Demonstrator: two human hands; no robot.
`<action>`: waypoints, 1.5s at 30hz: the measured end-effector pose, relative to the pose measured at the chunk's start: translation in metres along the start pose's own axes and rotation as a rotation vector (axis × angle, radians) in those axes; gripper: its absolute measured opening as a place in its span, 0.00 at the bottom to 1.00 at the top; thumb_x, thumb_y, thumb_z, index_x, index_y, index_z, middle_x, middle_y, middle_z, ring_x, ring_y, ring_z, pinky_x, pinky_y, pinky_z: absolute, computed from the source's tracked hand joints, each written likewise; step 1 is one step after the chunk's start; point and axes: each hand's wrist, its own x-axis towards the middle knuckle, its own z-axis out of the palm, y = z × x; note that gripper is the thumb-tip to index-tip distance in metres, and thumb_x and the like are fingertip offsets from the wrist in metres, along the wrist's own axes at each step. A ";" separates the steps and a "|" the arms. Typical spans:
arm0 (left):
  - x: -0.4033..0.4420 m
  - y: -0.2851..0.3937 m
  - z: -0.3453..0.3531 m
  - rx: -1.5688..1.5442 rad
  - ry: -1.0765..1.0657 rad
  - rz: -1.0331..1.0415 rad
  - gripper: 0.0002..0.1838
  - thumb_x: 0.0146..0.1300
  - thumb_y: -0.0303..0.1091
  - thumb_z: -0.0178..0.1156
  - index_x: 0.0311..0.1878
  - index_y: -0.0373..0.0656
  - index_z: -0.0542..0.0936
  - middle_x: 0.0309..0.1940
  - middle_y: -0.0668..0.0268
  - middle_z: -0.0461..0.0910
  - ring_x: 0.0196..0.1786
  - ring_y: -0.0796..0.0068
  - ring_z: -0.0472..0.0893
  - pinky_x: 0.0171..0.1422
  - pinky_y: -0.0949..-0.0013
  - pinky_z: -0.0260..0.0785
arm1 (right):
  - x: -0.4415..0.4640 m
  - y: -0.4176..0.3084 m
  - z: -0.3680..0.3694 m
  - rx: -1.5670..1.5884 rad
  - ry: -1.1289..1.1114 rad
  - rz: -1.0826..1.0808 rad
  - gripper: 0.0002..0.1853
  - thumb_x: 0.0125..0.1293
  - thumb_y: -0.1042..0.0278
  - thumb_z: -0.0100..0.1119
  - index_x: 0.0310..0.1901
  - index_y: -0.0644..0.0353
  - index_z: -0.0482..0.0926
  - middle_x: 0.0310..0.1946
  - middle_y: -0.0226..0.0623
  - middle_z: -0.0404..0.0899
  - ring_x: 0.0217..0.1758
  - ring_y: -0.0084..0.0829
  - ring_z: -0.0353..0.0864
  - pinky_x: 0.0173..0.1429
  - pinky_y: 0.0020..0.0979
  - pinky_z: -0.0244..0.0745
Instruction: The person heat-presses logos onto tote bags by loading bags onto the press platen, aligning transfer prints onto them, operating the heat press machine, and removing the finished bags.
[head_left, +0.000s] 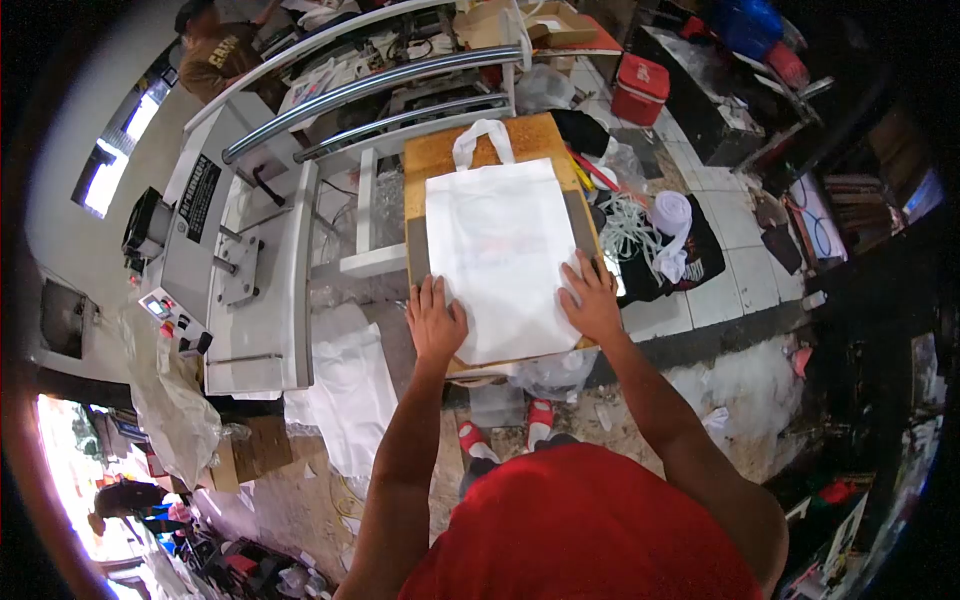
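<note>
A white tote bag [505,250] lies flat on a wooden board [427,152], its handles looped away from me at the far end. Faint reddish marks show through the middle of the cloth. My left hand [436,318] rests with fingers spread on the bag's left edge, near the bottom corner. On the opposite edge, my right hand [591,298] lies with its fingers stretched out over the cloth. Both hands press down flat and neither grips the fabric.
A heat press machine [255,260] with metal rails stands at left. More white cloth [350,395] hangs below it. Right of the board are a white roll [671,213], tangled white strips [628,228] and black fabric [703,255]. A red cooler [640,90] sits beyond. Another person [222,55] is at upper left.
</note>
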 end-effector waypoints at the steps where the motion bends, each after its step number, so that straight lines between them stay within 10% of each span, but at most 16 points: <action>1: 0.000 -0.001 0.000 0.002 0.003 0.005 0.29 0.66 0.39 0.55 0.70 0.42 0.70 0.71 0.53 0.68 0.74 0.42 0.63 0.77 0.40 0.52 | 0.000 0.001 0.000 -0.001 -0.002 -0.001 0.27 0.65 0.55 0.61 0.66 0.50 0.76 0.74 0.40 0.64 0.76 0.55 0.59 0.73 0.58 0.55; 6: -0.024 -0.015 -0.030 -0.214 0.104 -0.009 0.29 0.62 0.32 0.57 0.68 0.40 0.71 0.69 0.50 0.68 0.71 0.41 0.65 0.75 0.43 0.55 | -0.020 0.048 -0.002 0.358 0.530 0.272 0.18 0.71 0.67 0.55 0.58 0.67 0.76 0.56 0.52 0.75 0.62 0.50 0.73 0.68 0.46 0.66; 8: -0.064 -0.031 -0.043 -0.361 0.191 -0.087 0.26 0.58 0.26 0.56 0.63 0.37 0.71 0.62 0.46 0.71 0.67 0.41 0.68 0.73 0.44 0.56 | -0.068 0.108 0.019 0.510 0.614 0.734 0.16 0.75 0.66 0.49 0.53 0.73 0.76 0.48 0.52 0.77 0.53 0.44 0.76 0.62 0.41 0.70; 12: -0.188 -0.071 -0.051 -0.243 0.133 -0.228 0.13 0.56 0.21 0.53 0.46 0.34 0.71 0.47 0.45 0.72 0.56 0.40 0.70 0.62 0.46 0.61 | -0.188 0.120 0.098 0.420 0.259 1.071 0.13 0.72 0.63 0.51 0.44 0.67 0.77 0.40 0.48 0.80 0.44 0.44 0.78 0.52 0.43 0.72; 15: -0.320 -0.112 -0.036 -0.337 -0.473 -0.502 0.11 0.60 0.25 0.53 0.46 0.38 0.73 0.46 0.44 0.76 0.49 0.39 0.77 0.54 0.45 0.70 | -0.299 0.131 0.271 0.697 -0.030 0.747 0.11 0.68 0.61 0.56 0.38 0.61 0.78 0.36 0.45 0.81 0.39 0.47 0.80 0.43 0.45 0.75; 17: -0.442 -0.140 -0.018 -0.319 -0.670 -0.316 0.13 0.62 0.28 0.53 0.50 0.38 0.75 0.42 0.44 0.79 0.47 0.40 0.80 0.54 0.46 0.74 | -0.236 0.020 0.250 0.115 -0.649 0.565 0.15 0.64 0.63 0.59 0.48 0.60 0.81 0.49 0.47 0.83 0.48 0.49 0.82 0.50 0.44 0.78; 18: -0.487 -0.145 -0.019 -0.414 -0.827 -0.357 0.15 0.61 0.29 0.53 0.50 0.37 0.77 0.41 0.42 0.81 0.46 0.38 0.81 0.54 0.46 0.75 | -0.211 -0.014 0.246 -0.018 -0.755 0.069 0.15 0.63 0.65 0.60 0.49 0.62 0.81 0.48 0.49 0.83 0.48 0.50 0.82 0.51 0.47 0.77; 20: -0.524 -0.125 -0.051 -0.362 -1.147 -0.736 0.18 0.61 0.33 0.53 0.52 0.37 0.79 0.48 0.40 0.82 0.50 0.40 0.82 0.55 0.47 0.76 | -0.169 -0.069 0.266 0.250 -0.344 -0.054 0.14 0.62 0.65 0.61 0.47 0.61 0.82 0.47 0.51 0.83 0.49 0.54 0.81 0.54 0.51 0.76; 21: -0.642 -0.154 0.001 -0.349 -1.218 -0.292 0.18 0.63 0.36 0.54 0.53 0.39 0.80 0.49 0.43 0.82 0.52 0.43 0.82 0.58 0.50 0.77 | -0.146 -0.087 0.275 0.233 -0.362 -0.064 0.14 0.62 0.65 0.61 0.47 0.61 0.82 0.47 0.51 0.83 0.49 0.53 0.81 0.54 0.50 0.76; 26: -0.675 -0.101 -0.068 -0.350 -0.901 -0.990 0.17 0.64 0.38 0.54 0.52 0.42 0.81 0.47 0.46 0.84 0.53 0.45 0.83 0.59 0.50 0.77 | -0.082 -0.123 0.349 -0.029 -0.594 -0.039 0.14 0.63 0.65 0.61 0.47 0.60 0.82 0.47 0.51 0.83 0.48 0.53 0.82 0.54 0.50 0.76; 30: -0.704 -0.102 -0.094 -0.374 -1.311 -0.890 0.16 0.65 0.38 0.54 0.53 0.44 0.80 0.46 0.47 0.84 0.53 0.46 0.83 0.58 0.50 0.77 | -0.070 -0.131 0.382 -0.145 -0.675 -0.014 0.13 0.63 0.65 0.60 0.47 0.60 0.82 0.47 0.50 0.83 0.47 0.52 0.82 0.53 0.50 0.76; 32: -0.643 -0.102 -0.119 -0.566 -1.075 -1.270 0.17 0.64 0.39 0.56 0.54 0.46 0.79 0.46 0.47 0.85 0.52 0.46 0.84 0.57 0.50 0.77 | -0.065 -0.128 0.385 -0.165 -0.679 -0.010 0.13 0.63 0.65 0.60 0.47 0.59 0.82 0.47 0.50 0.83 0.47 0.52 0.82 0.53 0.49 0.76; 43: -0.601 -0.162 -0.096 -0.450 -0.898 -1.158 0.17 0.62 0.43 0.60 0.48 0.42 0.82 0.44 0.47 0.85 0.51 0.41 0.83 0.56 0.48 0.76 | -0.048 -0.133 0.343 -0.141 -0.689 -0.003 0.12 0.63 0.64 0.60 0.47 0.57 0.82 0.47 0.49 0.83 0.45 0.51 0.83 0.51 0.48 0.77; 45: -0.595 -0.179 -0.082 -0.480 -0.776 -0.842 0.14 0.62 0.37 0.59 0.48 0.41 0.82 0.44 0.48 0.85 0.52 0.44 0.83 0.55 0.51 0.77 | -0.058 -0.143 0.317 -0.087 -0.698 -0.019 0.12 0.63 0.64 0.60 0.47 0.57 0.82 0.47 0.49 0.83 0.45 0.51 0.83 0.51 0.48 0.77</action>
